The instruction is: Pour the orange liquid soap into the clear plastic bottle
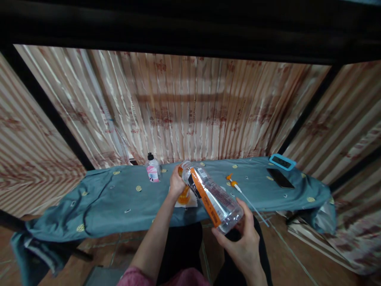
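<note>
A: Which parts make up the grip?

B: Two bare hands on one clear bottle. The left hand is curled about the neck end; the right hand pinches the base between thumb and fingers

A: And the bottle's attitude?

B: Tilted and held aloft over the near edge of the worktop, neck to the upper left, base to the lower right. Its label carries orange, black and silver areas

A: What shows just behind it?

B: An amber-coloured object, partly hidden, above a white sheet; whether the left hand touches this object as well cannot be told

A: To the right?

B: A pump dispenser with orange head, lying flat, its pale tube projecting past the near edge; farther off, a dark phone just beside a blue-rimmed clock

A: To the left?

B: A small pink-labelled bottle, upright, black-capped, near the far edge

A: And the surroundings?

B: A teal patterned cloth drapes the worktop; beyond hangs a pleated curtain, flanked by dark posts
</note>
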A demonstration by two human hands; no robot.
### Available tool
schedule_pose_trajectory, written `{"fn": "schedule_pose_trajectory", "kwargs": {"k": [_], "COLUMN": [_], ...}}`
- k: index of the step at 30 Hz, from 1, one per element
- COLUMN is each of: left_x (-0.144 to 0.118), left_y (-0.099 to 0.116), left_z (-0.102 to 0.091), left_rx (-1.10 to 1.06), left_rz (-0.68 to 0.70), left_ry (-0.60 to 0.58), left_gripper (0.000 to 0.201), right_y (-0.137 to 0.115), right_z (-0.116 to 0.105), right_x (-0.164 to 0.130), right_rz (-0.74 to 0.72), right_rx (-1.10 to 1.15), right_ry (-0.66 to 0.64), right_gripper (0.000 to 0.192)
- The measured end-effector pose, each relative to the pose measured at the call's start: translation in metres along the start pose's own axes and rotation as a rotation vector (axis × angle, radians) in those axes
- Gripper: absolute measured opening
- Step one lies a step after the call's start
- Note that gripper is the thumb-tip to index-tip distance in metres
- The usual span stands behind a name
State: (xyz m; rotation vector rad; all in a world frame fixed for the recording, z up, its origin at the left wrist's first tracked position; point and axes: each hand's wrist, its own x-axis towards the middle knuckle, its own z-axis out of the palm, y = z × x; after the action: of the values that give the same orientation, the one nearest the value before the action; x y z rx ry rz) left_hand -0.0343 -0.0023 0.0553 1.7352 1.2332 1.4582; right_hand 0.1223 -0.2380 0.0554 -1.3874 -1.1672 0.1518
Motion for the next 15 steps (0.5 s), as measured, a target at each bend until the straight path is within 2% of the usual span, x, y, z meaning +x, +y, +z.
{"fn": "schedule_pose_trajectory", "kwargs": {"k": [8, 11, 15], "left_x": [-0.0011, -0.0004, -0.0012], "left_y": [0.0002, -0.003, -0.008], "left_z": [-0.0025, -0.0014, 0.0001], "left_rx": [0.0, -0.009, -0.048], "left_rz": [-0.006, -0.025, -0.049], "left_ry": [0.006, 0.028, 0.054], "left_gripper": [0.047, 0.045, 0.04], "right_y": [0.0096, 0.0072, 0.0069], "right_z": [-0.0004, 0.0024, 0.002], "right_x": [-0.0002, -0.0024, -0.0094], "right_rz": [-0.01, 0.061, 0.153], "right_rx": [-0.016, -0.012, -0.054], "right_ry": [-0.001, 0.036, -0.009], "right_gripper": [0.086, 0.082, 0.085]}}
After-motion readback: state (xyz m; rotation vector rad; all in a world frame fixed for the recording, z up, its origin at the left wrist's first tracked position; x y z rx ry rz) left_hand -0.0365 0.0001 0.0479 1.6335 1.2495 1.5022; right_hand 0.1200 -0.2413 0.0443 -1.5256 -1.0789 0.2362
